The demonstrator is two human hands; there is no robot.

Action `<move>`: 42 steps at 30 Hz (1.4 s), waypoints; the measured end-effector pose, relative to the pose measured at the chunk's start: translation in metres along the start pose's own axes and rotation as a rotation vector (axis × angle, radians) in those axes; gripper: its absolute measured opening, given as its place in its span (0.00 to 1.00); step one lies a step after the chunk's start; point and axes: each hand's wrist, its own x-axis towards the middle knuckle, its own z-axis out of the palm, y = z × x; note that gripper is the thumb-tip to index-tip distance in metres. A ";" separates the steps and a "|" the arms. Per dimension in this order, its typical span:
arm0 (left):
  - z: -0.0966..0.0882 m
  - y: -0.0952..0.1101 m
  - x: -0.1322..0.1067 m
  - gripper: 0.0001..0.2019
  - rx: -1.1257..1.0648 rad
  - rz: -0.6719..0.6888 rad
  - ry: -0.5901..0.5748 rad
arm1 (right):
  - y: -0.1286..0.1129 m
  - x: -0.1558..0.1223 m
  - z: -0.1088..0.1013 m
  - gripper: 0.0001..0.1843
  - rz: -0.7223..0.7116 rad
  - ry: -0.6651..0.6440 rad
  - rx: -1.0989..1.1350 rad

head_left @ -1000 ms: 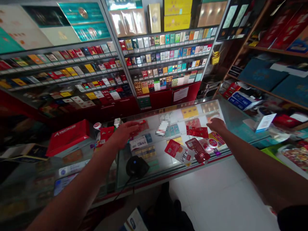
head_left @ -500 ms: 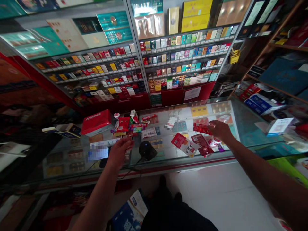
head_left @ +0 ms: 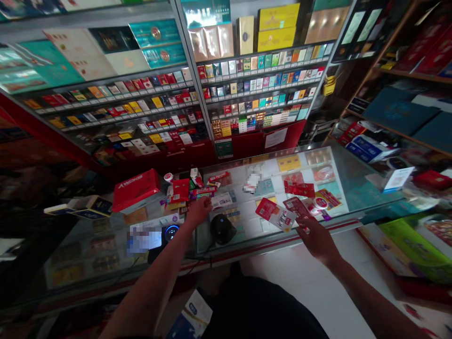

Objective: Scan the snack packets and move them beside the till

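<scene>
My left hand (head_left: 199, 210) is over the counter with its fingers bent together at the left edge of a white packet (head_left: 221, 200); whether anything is between them is hidden. A black dome-shaped scanner (head_left: 223, 229) stands just right of it. My right hand (head_left: 318, 239) pinches the lower edge of a dark red snack packet (head_left: 295, 206). Left of that lies a red and white snack packet (head_left: 275, 214). A long red packet (head_left: 299, 189), a round pink-and-white tub (head_left: 320, 203) and a yellow and red packet (head_left: 329, 199) lie just beyond.
The glass counter (head_left: 247, 235) has a red box (head_left: 136, 190), a red pouch (head_left: 181, 189) and several small sweets at left. A lit phone-like screen (head_left: 144, 240) lies near the left forearm. Cigarette shelves (head_left: 233, 73) stand behind. At right stands a white sign (head_left: 398, 180).
My right hand has let go of the long red packet, which lies on the counter, and moved down to the dark red packet. My left hand has moved right and up, to the white packet.
</scene>
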 end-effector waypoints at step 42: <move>-0.024 0.108 0.014 0.40 -0.310 0.450 0.056 | -0.166 0.128 0.048 0.21 0.392 -0.113 0.944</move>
